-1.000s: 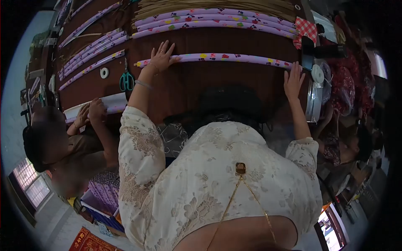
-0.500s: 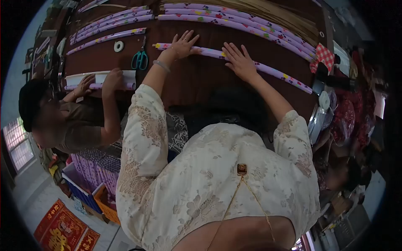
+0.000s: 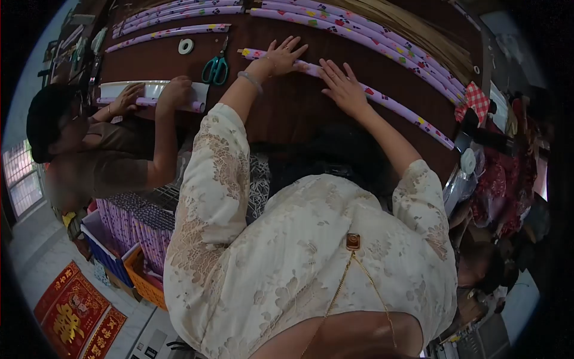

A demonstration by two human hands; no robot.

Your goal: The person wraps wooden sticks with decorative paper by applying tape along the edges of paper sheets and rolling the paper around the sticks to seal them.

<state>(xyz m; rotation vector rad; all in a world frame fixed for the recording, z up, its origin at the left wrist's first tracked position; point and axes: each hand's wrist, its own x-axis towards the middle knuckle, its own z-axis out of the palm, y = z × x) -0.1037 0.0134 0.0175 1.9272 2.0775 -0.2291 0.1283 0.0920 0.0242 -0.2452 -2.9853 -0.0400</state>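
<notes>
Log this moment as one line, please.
left hand: on patterned purple roll | right hand: same roll, fingers spread | scissors: on table | co-worker's hands: at white sheet

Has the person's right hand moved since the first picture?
Yes, the right hand has moved leftward, away from the red checked cloth and toward the left hand.

Over on the table (image 3: pixel 269 116), scissors (image 3: pixel 221 58) lie right of a tape roll (image 3: pixel 182 46), several tubes (image 3: pixel 359 42) behind a lone tube (image 3: pixel 406 113), and a crate (image 3: pixel 107 254) down at left.
</notes>
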